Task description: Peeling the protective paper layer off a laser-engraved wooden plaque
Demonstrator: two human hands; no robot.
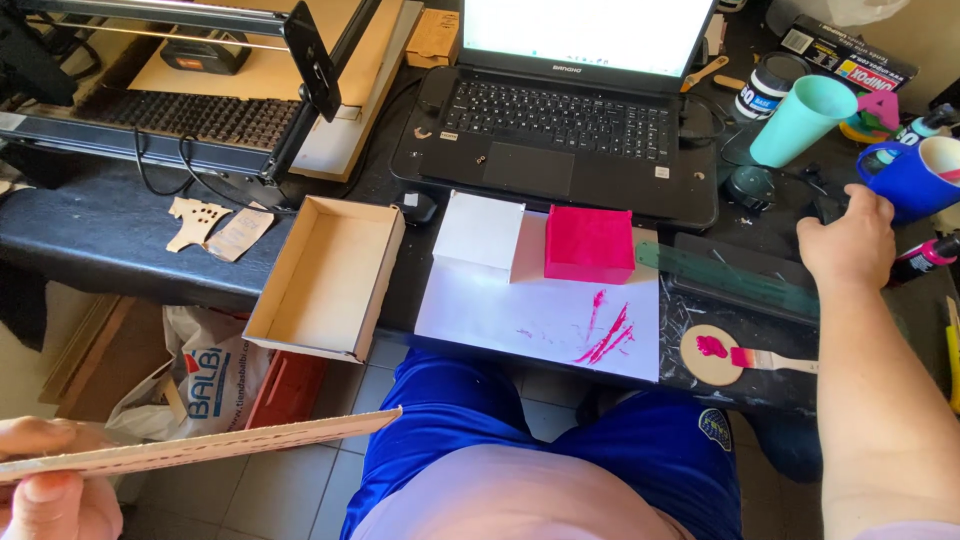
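Observation:
My left hand (45,480) at the lower left grips a thin flat wooden panel (220,445), seen edge-on and held out over my lap. Far right, my right hand (850,240) reaches toward a blue mug (905,180); its fingers are hidden behind the hand, so a grip cannot be seen. On the desk before me lies a white sheet (530,315) smeared with pink paint. A white box (480,232) and a pink painted box (588,243) stand on it. A brush (775,358) with pink bristles rests on a round wooden disc (710,352).
An open wooden tray (325,280) overhangs the desk's front edge. Behind are an open laptop (560,120), a laser cutter frame (190,90), a turquoise cup (800,120), a paint jar (765,85) and a green transparent ruler (730,280). A plastic bag (205,385) lies on the floor.

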